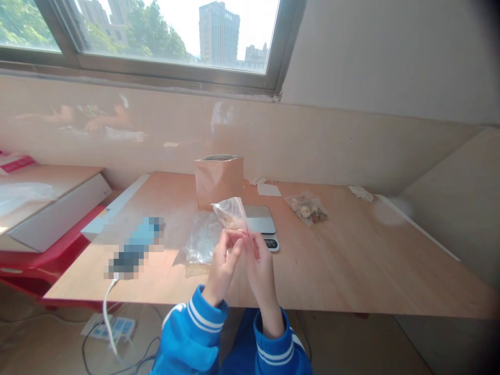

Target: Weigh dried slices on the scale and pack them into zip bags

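With the fingers (233, 253) of our left hand (221, 264) and right hand (260, 265) pinched narrow on one thin, clear zip bag (228, 210), we hold it above the tabletop (344, 271), back from the near edge. Toward the far edge we see one smooth, boxy brown pouch (219, 182) and one filled clear bag (307, 209); one flat, rectangular scale (261, 219) sits nearer us, with crinkled plastic (201, 239) on its left.
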Demonstrator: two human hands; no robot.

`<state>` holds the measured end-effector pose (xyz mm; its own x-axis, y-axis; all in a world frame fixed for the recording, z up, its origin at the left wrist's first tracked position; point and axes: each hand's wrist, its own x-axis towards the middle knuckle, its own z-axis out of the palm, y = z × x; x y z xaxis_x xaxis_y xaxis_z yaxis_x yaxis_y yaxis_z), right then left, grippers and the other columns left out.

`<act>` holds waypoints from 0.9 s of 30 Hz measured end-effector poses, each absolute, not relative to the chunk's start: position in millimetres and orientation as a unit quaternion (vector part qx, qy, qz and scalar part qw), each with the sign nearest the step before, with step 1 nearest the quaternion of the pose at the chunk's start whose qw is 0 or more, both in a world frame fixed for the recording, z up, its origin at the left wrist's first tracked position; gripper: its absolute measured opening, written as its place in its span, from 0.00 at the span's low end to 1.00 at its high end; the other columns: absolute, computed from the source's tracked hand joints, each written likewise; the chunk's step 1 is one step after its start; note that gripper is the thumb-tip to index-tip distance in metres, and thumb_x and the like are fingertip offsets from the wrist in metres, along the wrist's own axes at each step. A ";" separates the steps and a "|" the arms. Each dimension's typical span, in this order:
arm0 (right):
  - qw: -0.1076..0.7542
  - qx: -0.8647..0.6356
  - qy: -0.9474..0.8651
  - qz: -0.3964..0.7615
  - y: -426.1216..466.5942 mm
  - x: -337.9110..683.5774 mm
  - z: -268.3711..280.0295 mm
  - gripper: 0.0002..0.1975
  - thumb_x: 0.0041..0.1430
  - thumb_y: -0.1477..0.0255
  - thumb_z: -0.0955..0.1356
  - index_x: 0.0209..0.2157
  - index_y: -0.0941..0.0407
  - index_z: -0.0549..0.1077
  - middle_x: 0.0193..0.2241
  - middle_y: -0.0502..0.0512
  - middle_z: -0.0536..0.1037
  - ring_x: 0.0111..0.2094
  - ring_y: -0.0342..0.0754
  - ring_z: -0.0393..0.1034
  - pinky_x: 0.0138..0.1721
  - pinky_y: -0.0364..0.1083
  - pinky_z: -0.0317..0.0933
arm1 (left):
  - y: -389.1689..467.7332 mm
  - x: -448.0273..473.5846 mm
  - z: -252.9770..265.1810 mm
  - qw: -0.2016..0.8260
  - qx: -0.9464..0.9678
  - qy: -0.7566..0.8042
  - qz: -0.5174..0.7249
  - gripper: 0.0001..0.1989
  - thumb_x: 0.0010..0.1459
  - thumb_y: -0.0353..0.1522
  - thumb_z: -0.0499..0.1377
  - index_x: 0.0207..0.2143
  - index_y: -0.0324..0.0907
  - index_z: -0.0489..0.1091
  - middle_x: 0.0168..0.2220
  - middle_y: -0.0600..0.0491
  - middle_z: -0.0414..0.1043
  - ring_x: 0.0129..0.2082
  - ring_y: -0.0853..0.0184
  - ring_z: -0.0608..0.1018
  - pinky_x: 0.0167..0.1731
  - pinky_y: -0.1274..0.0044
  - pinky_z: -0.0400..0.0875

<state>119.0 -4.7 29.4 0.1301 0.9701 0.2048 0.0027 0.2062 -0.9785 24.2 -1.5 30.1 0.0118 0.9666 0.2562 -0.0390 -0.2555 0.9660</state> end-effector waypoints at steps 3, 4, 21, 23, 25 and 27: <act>0.558 -0.444 -0.569 0.409 -5.7 123.3 29.3 0.21 0.66 0.58 0.60 0.55 0.50 0.70 0.56 0.55 0.72 0.59 0.55 0.64 0.61 0.56 0.57 | -0.4 27.0 28.9 0.402 0.560 0.459 0.560 0.14 0.61 0.44 0.54 0.35 0.42 0.64 0.33 0.54 0.69 0.35 0.67 0.73 0.42 0.74 0.68; 0.550 -0.437 -0.590 0.398 -6.0 124.4 29.4 0.22 0.67 0.59 0.60 0.58 0.50 0.68 0.59 0.54 0.69 0.61 0.55 0.61 0.63 0.57 0.54 | 0.1 27.4 28.0 0.390 0.566 0.474 0.550 0.15 0.61 0.45 0.54 0.34 0.42 0.63 0.32 0.54 0.68 0.33 0.67 0.73 0.40 0.73 0.68; 0.654 -0.596 -0.363 0.292 1.4 154.9 16.3 0.30 0.61 0.49 0.60 0.43 0.62 0.75 0.30 0.63 0.82 0.16 0.42 0.63 0.21 0.42 0.58 | -1.0 0.9 31.7 0.379 0.554 0.537 0.511 0.21 0.62 0.48 0.47 0.23 0.43 0.60 0.19 0.58 0.62 0.21 0.71 0.69 0.24 0.80 0.63; 0.677 -0.573 -0.328 0.325 -0.5 148.5 20.1 0.29 0.61 0.50 0.60 0.45 0.61 0.74 0.31 0.62 0.82 0.17 0.41 0.62 0.21 0.42 0.57 | 3.5 1.8 23.6 0.420 0.497 0.517 0.555 0.24 0.62 0.50 0.45 0.26 0.43 0.63 0.24 0.55 0.67 0.25 0.69 0.72 0.26 0.79 0.67; 0.695 -0.542 -0.276 0.382 -1.0 141.0 21.6 0.27 0.61 0.52 0.61 0.47 0.61 0.72 0.32 0.62 0.82 0.20 0.43 0.66 0.23 0.42 0.59 | 8.5 3.5 11.0 0.467 0.437 0.506 0.579 0.23 0.62 0.51 0.45 0.32 0.44 0.68 0.32 0.52 0.72 0.32 0.67 0.75 0.31 0.76 0.71; 0.695 -0.519 -0.250 0.430 0.1 133.4 19.8 0.26 0.61 0.53 0.62 0.47 0.60 0.71 0.33 0.61 0.81 0.24 0.45 0.71 0.26 0.43 0.62 | 12.3 6.4 -2.9 0.543 0.404 0.461 0.575 0.23 0.60 0.52 0.49 0.41 0.46 0.71 0.41 0.50 0.75 0.41 0.64 0.77 0.40 0.73 0.73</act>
